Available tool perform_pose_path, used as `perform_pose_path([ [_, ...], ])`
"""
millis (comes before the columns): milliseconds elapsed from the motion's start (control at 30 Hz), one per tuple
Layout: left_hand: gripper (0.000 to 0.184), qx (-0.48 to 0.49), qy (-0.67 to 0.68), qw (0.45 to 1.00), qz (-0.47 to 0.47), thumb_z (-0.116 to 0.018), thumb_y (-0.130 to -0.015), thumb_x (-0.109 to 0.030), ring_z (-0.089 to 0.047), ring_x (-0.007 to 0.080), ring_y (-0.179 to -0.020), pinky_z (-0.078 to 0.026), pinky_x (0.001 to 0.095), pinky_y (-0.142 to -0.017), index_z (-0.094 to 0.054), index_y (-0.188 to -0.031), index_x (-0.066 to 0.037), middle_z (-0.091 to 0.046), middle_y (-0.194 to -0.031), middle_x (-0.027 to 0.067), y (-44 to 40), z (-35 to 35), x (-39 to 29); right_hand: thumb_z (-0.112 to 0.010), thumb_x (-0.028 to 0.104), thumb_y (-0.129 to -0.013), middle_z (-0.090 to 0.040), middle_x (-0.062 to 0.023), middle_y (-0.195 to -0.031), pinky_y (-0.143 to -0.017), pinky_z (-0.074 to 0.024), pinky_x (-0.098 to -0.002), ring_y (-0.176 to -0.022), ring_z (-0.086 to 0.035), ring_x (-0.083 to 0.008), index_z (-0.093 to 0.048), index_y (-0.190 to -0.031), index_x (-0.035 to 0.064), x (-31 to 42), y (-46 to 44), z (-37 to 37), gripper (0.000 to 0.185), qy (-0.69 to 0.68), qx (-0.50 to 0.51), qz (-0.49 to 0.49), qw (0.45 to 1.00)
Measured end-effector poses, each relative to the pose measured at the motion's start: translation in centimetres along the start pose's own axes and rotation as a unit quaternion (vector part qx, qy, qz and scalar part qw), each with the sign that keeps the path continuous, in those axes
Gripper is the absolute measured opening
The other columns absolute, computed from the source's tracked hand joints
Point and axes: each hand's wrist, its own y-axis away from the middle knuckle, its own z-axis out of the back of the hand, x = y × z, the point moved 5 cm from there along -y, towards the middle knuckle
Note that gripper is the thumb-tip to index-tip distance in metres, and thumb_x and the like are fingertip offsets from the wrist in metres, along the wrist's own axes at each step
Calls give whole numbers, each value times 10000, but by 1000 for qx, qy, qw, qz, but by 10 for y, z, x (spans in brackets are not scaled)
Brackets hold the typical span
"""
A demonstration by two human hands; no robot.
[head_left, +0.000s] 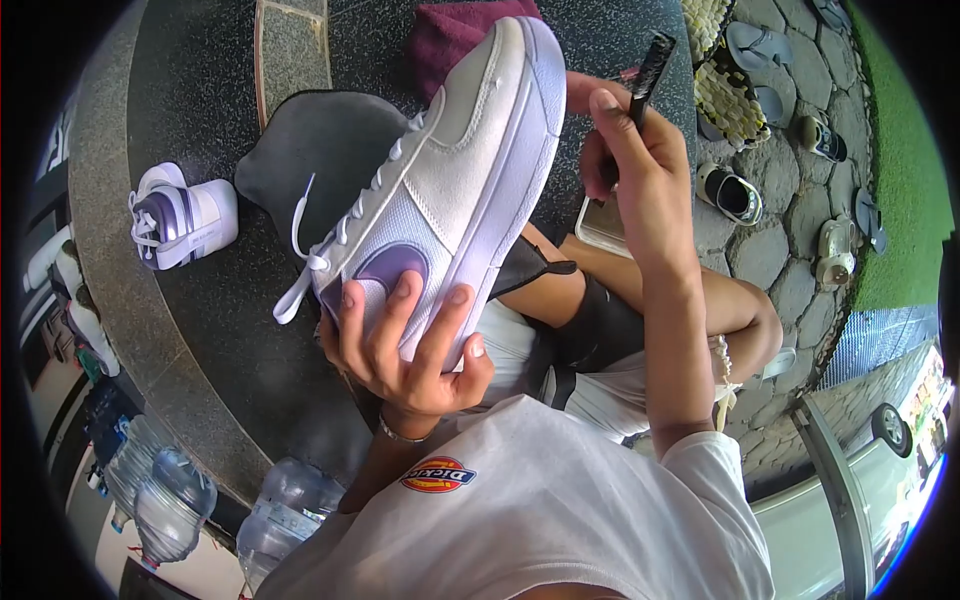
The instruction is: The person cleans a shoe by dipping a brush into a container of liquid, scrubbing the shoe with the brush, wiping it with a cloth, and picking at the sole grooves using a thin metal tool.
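Observation:
My left hand (410, 355) is wrapped around the heel end of a white and lavender sneaker (470, 170), holding it up with the toe pointing away from me. Its side and sole edge face me, and loose white laces hang on the left. In my right hand (648, 165) is a slim black brush (652, 75), bristles upward, gripped between thumb and fingers. The brush is just right of the toe, apart from it. A matching sneaker (185, 217) rests on the dark stone surface (190, 90) at the left.
A dark grey mat (320, 150) and a maroon cloth (465, 40) lie behind the held sneaker. Clear plastic water jugs (175, 505) stand at lower left. Several sandals (760, 48) and clogs (730, 193) sit on stone paving at right, bordered by grass (905, 150).

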Motion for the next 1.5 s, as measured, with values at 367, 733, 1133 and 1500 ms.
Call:
perform_pose_path([
  [367, 601, 52, 106, 993, 26, -396, -949, -376, -427, 434, -1413, -264, 546, -1181, -644, -1315, 31, -630, -1371, 201, -20, 7, 20, -499, 294, -1084, -580, 31, -642, -489, -331, -223, -501, -437, -35, -762, -1191, 55, -3, 0, 1, 370, 42, 10, -3, 999],
  [733, 759, 73, 430, 875, 210, -127, -1048, -412, -428, 354, -1444, -199, 490, -1249, -632, -1332, 78, -573, -1448, 223, -56, 5, 89, -428, 304, -1082, -619, -141, -1450, -461, -316, -190, -479, -427, -18, -732, -1219, 12, -7, -3, -12, 443, 57, 85, 56, 993],
  [1133, 767, 81, 458, 854, 234, -90, -1069, -396, -444, 331, -1440, -202, 465, -1259, -619, -1335, 92, -582, -1435, 225, -60, 5, 90, -508, 315, -1068, -662, -142, -1384, -470, -331, -206, -485, -434, -18, -749, -1189, 19, -9, -5, -12, 400, 16, 67, 43, 997],
  [1500, 600, 242, 226, 944, -4, -399, -1009, -340, -355, 380, -1511, -213, 481, -1242, -555, -1461, 24, -459, -1574, 230, -88, 5, 72, -868, 335, -835, -610, -125, -1323, -1013, -481, -308, -1208, -587, -185, -523, -1424, -15, -28, 3, -39, 767, -8, 148, 12, 989],
])
